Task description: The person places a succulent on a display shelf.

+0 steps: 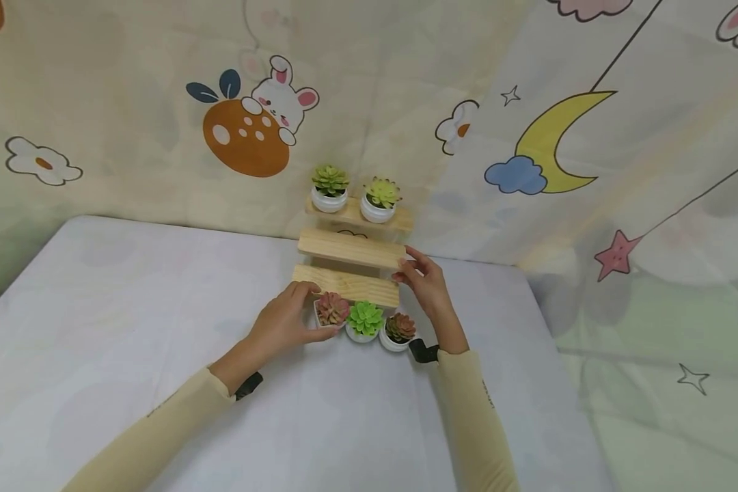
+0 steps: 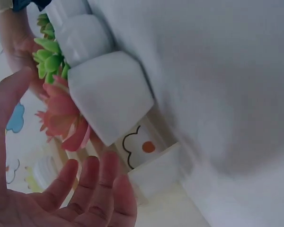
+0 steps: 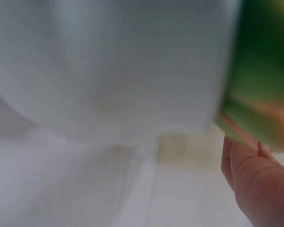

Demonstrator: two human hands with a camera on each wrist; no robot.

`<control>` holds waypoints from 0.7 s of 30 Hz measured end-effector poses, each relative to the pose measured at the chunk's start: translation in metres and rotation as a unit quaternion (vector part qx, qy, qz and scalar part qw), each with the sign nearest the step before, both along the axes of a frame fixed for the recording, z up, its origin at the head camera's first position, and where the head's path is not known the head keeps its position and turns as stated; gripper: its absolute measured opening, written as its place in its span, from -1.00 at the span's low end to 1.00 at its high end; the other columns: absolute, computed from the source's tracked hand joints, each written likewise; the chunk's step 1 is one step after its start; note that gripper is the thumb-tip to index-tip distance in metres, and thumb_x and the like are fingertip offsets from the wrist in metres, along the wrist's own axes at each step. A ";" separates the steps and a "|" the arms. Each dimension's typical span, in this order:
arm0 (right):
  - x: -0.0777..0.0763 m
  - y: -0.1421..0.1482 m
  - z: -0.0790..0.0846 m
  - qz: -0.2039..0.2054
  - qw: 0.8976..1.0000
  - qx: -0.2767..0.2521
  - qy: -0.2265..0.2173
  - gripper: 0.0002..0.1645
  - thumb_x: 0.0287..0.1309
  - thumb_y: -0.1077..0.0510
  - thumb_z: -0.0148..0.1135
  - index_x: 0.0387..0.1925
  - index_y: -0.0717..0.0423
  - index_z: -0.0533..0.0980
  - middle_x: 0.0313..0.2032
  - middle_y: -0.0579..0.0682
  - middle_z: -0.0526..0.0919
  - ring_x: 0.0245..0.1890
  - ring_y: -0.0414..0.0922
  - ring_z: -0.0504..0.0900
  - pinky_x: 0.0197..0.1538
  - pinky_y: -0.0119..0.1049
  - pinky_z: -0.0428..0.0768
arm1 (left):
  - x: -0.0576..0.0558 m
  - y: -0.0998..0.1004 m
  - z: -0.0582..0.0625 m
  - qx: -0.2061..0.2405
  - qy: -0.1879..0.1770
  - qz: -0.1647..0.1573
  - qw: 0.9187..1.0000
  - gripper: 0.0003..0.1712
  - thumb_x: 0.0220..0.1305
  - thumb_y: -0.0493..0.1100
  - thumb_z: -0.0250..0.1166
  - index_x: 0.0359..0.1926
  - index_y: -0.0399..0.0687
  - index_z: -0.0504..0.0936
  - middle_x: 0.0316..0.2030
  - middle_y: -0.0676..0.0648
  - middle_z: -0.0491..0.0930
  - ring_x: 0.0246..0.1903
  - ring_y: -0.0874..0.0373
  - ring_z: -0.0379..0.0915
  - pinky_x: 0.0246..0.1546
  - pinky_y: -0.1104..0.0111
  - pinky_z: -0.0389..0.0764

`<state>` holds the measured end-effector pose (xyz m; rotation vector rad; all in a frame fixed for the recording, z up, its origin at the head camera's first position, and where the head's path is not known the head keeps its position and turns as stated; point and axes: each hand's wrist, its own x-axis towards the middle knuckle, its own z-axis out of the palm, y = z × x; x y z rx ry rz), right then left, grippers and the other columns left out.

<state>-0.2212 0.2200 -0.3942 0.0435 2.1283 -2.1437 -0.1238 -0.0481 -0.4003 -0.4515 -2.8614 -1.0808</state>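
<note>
A tiered wooden plant stand (image 1: 352,249) stands near the back of the table. My right hand (image 1: 427,283) grips the right end of its middle board, fingers bent around the edge. My left hand (image 1: 281,318) is spread around a pink succulent in an angular white pot (image 1: 331,311) before the lowest board. In the left wrist view, the fingers and thumb are apart, near the pink succulent (image 2: 64,116) and its white pot (image 2: 111,94). The right wrist view is largely filled by a blurred white pot (image 3: 109,66), with my right hand (image 3: 262,184) beyond.
A bright green succulent (image 1: 365,320) and a reddish-brown one (image 1: 400,329) stand in white pots right of the pink one. Two green succulents, one at left (image 1: 329,183) and one at right (image 1: 380,198), sit on the top board. A printed cloth (image 1: 369,82) hangs behind the white-covered table (image 1: 160,307).
</note>
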 end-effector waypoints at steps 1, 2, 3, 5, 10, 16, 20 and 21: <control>0.000 0.000 0.000 0.001 1.000 0.002 0.000 -0.42 0.27 0.23 0.07 0.31 0.11 0.24 -0.25 0.01 0.48 -0.45 -0.22 0.63 -0.17 -0.42 0.62 | 0.002 0.000 -0.001 0.003 -0.012 0.004 1.000 -0.12 -0.20 0.21 0.49 0.08 -0.14 0.38 -0.08 -0.16 0.47 -0.09 0.01 0.44 -0.15 0.13 0.52; 0.000 0.000 0.000 0.002 1.000 0.002 0.000 -0.42 0.27 0.22 0.07 0.31 0.11 0.24 -0.25 0.00 0.48 -0.45 -0.22 0.63 -0.17 -0.41 0.62 | 0.004 -0.001 -0.002 0.002 -0.022 0.007 1.000 -0.13 -0.18 0.21 0.48 0.09 -0.14 0.38 -0.07 -0.15 0.47 -0.08 0.01 0.45 -0.16 0.12 0.53; 0.000 0.000 0.000 0.002 1.000 0.003 0.000 -0.42 0.27 0.22 0.07 0.31 0.10 0.24 -0.25 0.00 0.48 -0.45 -0.22 0.63 -0.17 -0.41 0.62 | 0.006 -0.002 -0.003 0.004 -0.034 0.009 0.999 -0.14 -0.17 0.20 0.48 0.09 -0.14 0.38 -0.05 -0.15 0.47 -0.06 0.01 0.45 -0.16 0.11 0.53; 0.000 -0.001 0.000 0.002 1.000 0.005 -0.002 -0.41 0.27 0.21 0.07 0.31 0.09 0.24 -0.24 0.00 0.48 -0.44 -0.22 0.63 -0.16 -0.40 0.62 | 0.007 -0.002 -0.005 0.009 -0.054 0.010 0.998 -0.13 -0.15 0.20 0.47 0.13 -0.12 0.37 0.00 -0.16 0.48 -0.03 -0.01 0.45 -0.13 0.08 0.53; 0.002 0.000 0.000 -0.001 1.000 0.005 -0.007 -0.41 0.26 0.22 0.08 0.31 0.07 0.24 -0.23 0.01 0.47 -0.44 -0.20 0.63 -0.14 -0.38 0.62 | 0.003 -0.002 -0.012 0.022 -0.077 -0.005 0.997 -0.10 -0.10 0.17 0.45 0.21 -0.11 0.33 0.10 -0.18 0.46 0.09 -0.05 0.40 0.02 0.03 0.46; 0.003 -0.001 0.001 -0.003 1.000 0.001 -0.010 -0.40 0.26 0.22 0.08 0.32 0.09 0.24 -0.22 0.02 0.47 -0.45 -0.18 0.63 -0.14 -0.38 0.62 | -0.004 0.000 -0.015 0.040 -0.074 -0.014 0.996 -0.20 -0.13 0.09 0.50 0.08 -0.16 0.38 -0.01 -0.18 0.52 0.04 -0.08 0.44 0.00 0.06 0.48; 0.003 -0.001 0.003 0.001 1.000 0.007 -0.012 -0.41 0.27 0.22 0.07 0.32 0.09 0.22 -0.23 0.01 0.46 -0.43 -0.17 0.63 -0.06 -0.27 0.61 | -0.007 0.002 -0.015 0.061 -0.068 -0.015 0.996 -0.30 -0.13 -0.01 0.51 -0.03 -0.20 0.39 -0.08 -0.20 0.55 -0.02 -0.09 0.48 -0.05 0.09 0.50; 0.003 -0.001 0.004 0.002 1.000 0.008 -0.011 -0.41 0.28 0.22 0.06 0.33 0.08 0.22 -0.23 0.01 0.46 -0.43 -0.18 0.63 -0.04 -0.25 0.60 | -0.008 0.002 -0.015 0.066 -0.068 -0.014 0.995 -0.32 -0.13 -0.03 0.52 -0.05 -0.20 0.39 -0.10 -0.20 0.56 -0.03 -0.08 0.49 -0.05 0.10 0.51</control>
